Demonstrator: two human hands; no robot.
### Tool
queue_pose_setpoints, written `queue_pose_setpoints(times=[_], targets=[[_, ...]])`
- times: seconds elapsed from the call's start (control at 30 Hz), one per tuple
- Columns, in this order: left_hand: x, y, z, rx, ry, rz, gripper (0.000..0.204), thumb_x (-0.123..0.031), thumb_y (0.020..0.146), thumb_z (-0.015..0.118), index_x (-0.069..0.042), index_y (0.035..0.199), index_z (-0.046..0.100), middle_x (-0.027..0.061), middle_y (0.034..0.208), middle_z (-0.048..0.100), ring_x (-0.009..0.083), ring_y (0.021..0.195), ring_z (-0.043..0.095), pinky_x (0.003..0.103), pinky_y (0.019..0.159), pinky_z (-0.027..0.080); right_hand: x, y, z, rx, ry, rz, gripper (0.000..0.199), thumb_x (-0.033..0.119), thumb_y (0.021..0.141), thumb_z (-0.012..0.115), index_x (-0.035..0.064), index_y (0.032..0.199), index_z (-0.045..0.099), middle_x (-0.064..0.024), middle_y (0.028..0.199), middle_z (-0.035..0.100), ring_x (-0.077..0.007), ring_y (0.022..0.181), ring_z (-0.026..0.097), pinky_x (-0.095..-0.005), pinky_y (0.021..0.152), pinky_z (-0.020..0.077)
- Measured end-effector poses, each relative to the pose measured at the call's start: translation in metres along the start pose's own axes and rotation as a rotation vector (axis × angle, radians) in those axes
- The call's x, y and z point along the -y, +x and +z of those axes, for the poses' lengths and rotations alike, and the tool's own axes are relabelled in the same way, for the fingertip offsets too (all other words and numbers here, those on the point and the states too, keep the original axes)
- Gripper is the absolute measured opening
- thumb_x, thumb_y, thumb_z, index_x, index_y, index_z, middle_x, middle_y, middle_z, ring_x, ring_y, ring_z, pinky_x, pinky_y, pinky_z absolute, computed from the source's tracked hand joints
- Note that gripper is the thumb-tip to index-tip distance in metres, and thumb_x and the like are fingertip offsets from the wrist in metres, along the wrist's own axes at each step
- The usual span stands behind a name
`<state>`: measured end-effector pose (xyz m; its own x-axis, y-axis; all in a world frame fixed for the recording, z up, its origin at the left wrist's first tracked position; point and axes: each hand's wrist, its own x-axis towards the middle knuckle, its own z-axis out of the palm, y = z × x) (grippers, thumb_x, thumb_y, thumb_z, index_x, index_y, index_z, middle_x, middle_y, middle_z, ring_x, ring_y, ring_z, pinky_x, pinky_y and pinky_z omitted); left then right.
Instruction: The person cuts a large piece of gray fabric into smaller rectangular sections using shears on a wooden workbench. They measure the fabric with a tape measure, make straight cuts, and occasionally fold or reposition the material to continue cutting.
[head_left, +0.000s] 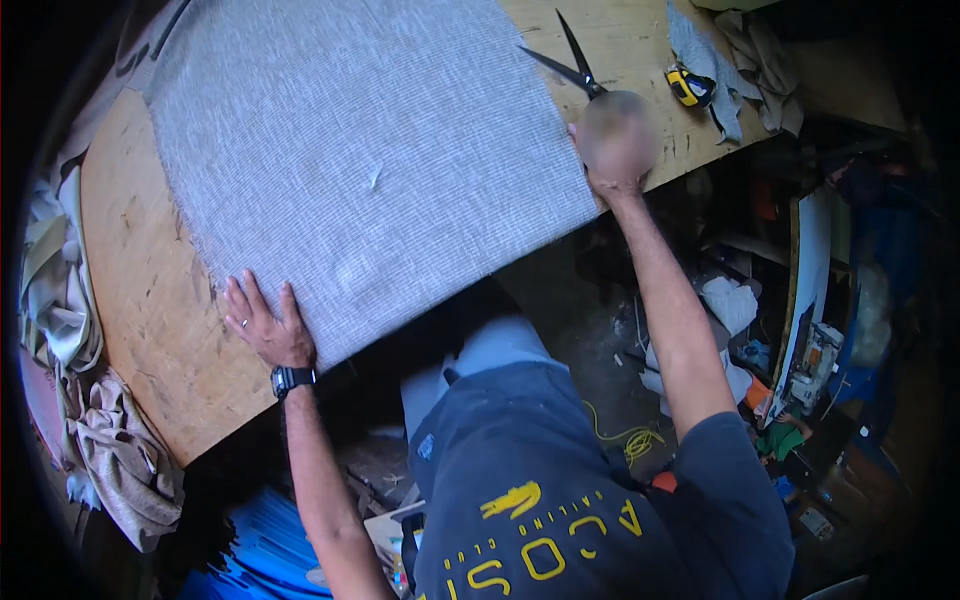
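Observation:
A piece of grey woven fabric [370,130] lies flat over a plywood table, its near edge running along the table's front edge. My left hand [268,325] rests on the fabric's near left corner with fingers spread and a dark watch on the wrist. At the fabric's right edge, my right hand [615,150] grips a pair of black scissors [580,70]. Their blades are apart and point away from me, one tip at the cloth's edge. A blurred patch covers most of the right hand, so its fingers and the scissor handles are hidden.
On the table's right side are a yellow and black tape measure [690,87] and fabric scraps [765,65]. Crumpled cloth [125,450] hangs over the plywood's [140,300] left end. Below, a yellow cord [635,440] and white scraps [730,303] lie on the floor.

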<state>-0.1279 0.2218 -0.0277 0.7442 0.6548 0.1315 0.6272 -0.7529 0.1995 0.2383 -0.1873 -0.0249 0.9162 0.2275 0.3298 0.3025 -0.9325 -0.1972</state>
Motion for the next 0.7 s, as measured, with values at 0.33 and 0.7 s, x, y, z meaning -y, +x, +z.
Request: queue_pose_setpoints(times=[0.33, 0.7], targets=[[0.023, -0.023, 0.004, -0.033, 0.026, 0.043, 0.059, -0.042, 0.103, 0.055, -0.014, 0.154, 0.047, 0.0177, 0.164, 0.035, 0.0376, 0.154, 0.026, 0.063, 0.123, 0.012, -0.022, -0.001, 0.011, -0.061, 0.061, -0.079, 0.094, 0.073, 0.076, 0.075, 0.0084, 0.138, 0.049, -0.0152, 0.133, 0.05, -0.0359, 0.13, 0.045, -0.057, 0.112, 0.0296], [0.087, -0.028, 0.035, -0.243, 0.428, 0.499, 0.04, -0.016, 0.104, 0.055, -0.028, 0.142, 0.06, 0.0109, 0.155, 0.05, 0.0353, 0.144, 0.045, 0.053, 0.117, 0.038, -0.006, 0.002, -0.004, 0.001, 0.147, 0.038, 0.087, 0.061, 0.08, 0.076, 0.0084, 0.142, 0.047, -0.0188, 0.14, 0.049, -0.0375, 0.138, 0.04, -0.055, 0.115, 0.0292]])
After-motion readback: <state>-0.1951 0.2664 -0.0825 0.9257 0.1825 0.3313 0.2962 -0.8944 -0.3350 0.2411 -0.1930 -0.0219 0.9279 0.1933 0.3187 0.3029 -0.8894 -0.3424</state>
